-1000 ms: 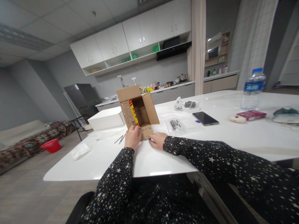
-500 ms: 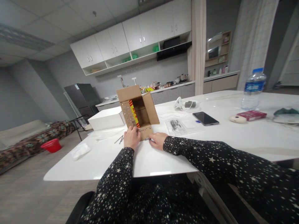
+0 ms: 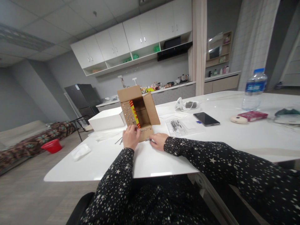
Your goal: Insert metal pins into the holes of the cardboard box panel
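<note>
An open cardboard box [image 3: 151,109] stands on the white table with its opening facing me. Small silvery dots stud its left flap [image 3: 127,113], which carries a red-and-yellow strip [image 3: 134,114], and more sit on the lower flap [image 3: 145,132]. My left hand [image 3: 131,137] is at the corner where these flaps meet, fingers curled together; whatever they pinch is too small to make out. Low at the lower flap's edge, my right hand [image 3: 159,141] has its fingers closed on a short metal rod [image 3: 147,139]. Thin dark rods [image 3: 119,140] lie left of my left hand.
A clear plastic bag of small dark parts [image 3: 176,126] and a phone [image 3: 206,119] lie to the right. Farther right are a water bottle [image 3: 254,90] and a pink box [image 3: 255,116]. A white box [image 3: 106,119] and crumpled tissue [image 3: 81,152] are on the left.
My left hand has shifted slightly left and up along the flap corner. My right hand and the box have stayed put.
</note>
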A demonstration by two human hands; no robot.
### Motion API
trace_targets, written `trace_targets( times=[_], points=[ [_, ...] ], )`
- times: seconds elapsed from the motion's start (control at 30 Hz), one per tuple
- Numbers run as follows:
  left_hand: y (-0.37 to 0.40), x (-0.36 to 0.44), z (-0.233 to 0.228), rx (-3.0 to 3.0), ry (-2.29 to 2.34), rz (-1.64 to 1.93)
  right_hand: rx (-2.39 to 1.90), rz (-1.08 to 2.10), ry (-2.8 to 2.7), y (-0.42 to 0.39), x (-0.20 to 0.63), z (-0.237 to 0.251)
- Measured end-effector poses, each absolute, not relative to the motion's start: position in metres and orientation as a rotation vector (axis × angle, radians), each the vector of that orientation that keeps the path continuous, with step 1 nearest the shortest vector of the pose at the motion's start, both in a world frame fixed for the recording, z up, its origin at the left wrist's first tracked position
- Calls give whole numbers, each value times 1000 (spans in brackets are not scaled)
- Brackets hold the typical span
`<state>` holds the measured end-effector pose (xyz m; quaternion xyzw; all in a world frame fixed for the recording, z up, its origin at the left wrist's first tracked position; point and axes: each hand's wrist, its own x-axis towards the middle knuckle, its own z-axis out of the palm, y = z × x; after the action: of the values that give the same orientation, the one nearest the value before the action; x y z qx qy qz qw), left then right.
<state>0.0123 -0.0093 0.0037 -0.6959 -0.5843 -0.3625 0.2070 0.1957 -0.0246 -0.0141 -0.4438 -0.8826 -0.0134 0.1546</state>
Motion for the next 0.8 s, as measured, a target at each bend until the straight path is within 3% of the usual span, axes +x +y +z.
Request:
trace_targets(
  times=[0.2,0.8],
  points=[
    [-10,13,3,-2005,-1495,-1111,-1279,-32,-2541,-24,195,-14],
    [-1,14,-7,-2540,-1361,-838,-1266,7,-2539,-20,195,-16]
  ],
)
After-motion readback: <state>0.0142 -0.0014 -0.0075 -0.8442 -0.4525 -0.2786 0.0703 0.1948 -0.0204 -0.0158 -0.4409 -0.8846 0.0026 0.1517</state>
